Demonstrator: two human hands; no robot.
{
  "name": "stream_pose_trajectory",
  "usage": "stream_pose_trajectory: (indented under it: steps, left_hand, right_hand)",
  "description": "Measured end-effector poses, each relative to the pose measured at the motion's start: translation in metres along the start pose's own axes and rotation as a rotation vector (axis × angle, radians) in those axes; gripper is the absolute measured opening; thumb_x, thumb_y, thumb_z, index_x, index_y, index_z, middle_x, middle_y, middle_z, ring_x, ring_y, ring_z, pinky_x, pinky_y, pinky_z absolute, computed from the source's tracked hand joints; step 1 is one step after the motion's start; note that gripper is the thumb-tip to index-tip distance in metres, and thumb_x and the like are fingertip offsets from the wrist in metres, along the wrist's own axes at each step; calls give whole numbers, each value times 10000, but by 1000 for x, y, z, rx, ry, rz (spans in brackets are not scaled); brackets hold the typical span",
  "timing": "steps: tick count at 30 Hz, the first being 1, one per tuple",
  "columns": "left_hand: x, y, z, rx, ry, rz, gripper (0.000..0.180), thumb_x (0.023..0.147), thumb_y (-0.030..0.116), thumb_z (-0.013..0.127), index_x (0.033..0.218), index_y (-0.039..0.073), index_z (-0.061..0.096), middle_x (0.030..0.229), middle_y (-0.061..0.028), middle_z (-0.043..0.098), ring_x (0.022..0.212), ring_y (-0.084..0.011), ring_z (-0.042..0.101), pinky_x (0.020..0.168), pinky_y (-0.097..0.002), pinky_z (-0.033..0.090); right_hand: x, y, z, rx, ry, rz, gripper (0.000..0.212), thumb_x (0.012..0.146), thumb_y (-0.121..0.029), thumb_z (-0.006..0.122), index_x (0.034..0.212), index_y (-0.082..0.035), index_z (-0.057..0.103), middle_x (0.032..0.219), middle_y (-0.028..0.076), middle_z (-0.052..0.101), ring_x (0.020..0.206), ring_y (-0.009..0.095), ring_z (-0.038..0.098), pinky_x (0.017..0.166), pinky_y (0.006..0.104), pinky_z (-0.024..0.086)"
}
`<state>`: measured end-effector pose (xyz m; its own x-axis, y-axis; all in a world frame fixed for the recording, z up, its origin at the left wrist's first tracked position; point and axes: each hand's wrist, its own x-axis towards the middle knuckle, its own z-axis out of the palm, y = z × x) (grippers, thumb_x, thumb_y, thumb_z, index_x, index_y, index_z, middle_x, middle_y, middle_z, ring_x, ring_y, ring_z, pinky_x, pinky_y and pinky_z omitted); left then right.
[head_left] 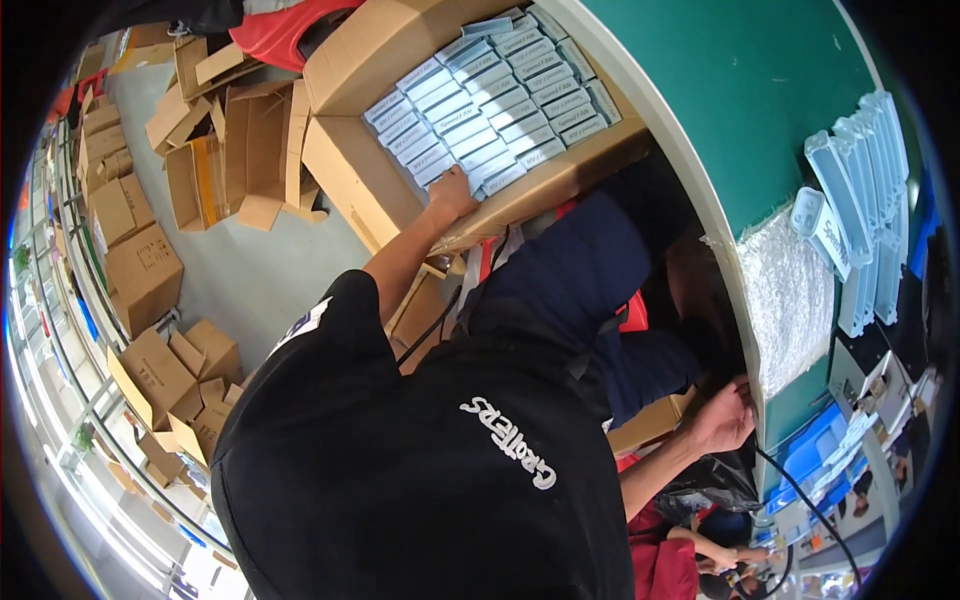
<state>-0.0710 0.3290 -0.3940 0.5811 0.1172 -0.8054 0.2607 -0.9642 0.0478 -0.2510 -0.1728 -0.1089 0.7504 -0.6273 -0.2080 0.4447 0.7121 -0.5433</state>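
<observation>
My left hand (453, 194) reaches into a large open cardboard box (350, 165), its fingers bent around a light-blue piece at the near end of the rows. Several light-blue plastic pieces (470, 125) with dark print stand packed in those rows. The hand hides most of the piece under it. On the other side, my right hand (722, 418) is closed at the rim of the green table (690, 95), its fingertips partly hidden by the edge.
More light-blue plastic parts (850, 190) lie stacked on the table beside white bubble wrap (790, 300). Empty cartons (255, 150) and other cardboard boxes (140, 270) stand on the grey floor at left. A black cable (810, 505) hangs by the table. Another person's hand (715, 550) shows lower right.
</observation>
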Motion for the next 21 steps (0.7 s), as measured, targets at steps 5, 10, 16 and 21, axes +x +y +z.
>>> stream_pose_trajectory:
  steps: [5, 10, 16, 21]
  left_hand:
    - [-8, -5, 5, -154, 89, 4, 784, 718, 292, 767, 1336, -72, 449, 1266, -292, 637, 1135, -411, 687, 954, -476, 560]
    - [-3, -19, 17, -104, 140, 144, 551, 788, 207, 715, 1234, -41, 507, 1176, -277, 679, 1053, -420, 710, 894, -511, 569]
    - [22, -9, -12, -106, 350, 245, 259, 893, 132, 625, 1134, 37, 629, 1004, -226, 741, 939, -424, 717, 800, -540, 568]
    - [89, 34, -105, -125, 736, 482, 131, 861, 120, 684, 985, 78, 692, 1096, -173, 667, 1013, -387, 691, 796, -506, 590]
  right_hand:
    - [1, -3, 5, 13, 13, 4, 336, 845, 115, 533, 1180, 109, 564, 1305, 241, 555, 1301, 339, 475, 1212, 521, 292]
    - [1, -4, 13, 55, 32, 56, 367, 838, 115, 528, 1204, 107, 555, 1327, 246, 531, 1308, 351, 462, 1196, 542, 302]
    - [2, -7, 14, 45, 78, 46, 416, 834, 117, 521, 1250, 113, 538, 1339, 249, 520, 1313, 355, 459, 1186, 542, 323]
    - [3, -9, 9, 8, 47, 57, 464, 843, 107, 521, 1307, 113, 512, 1364, 248, 515, 1325, 357, 456, 1187, 544, 326]
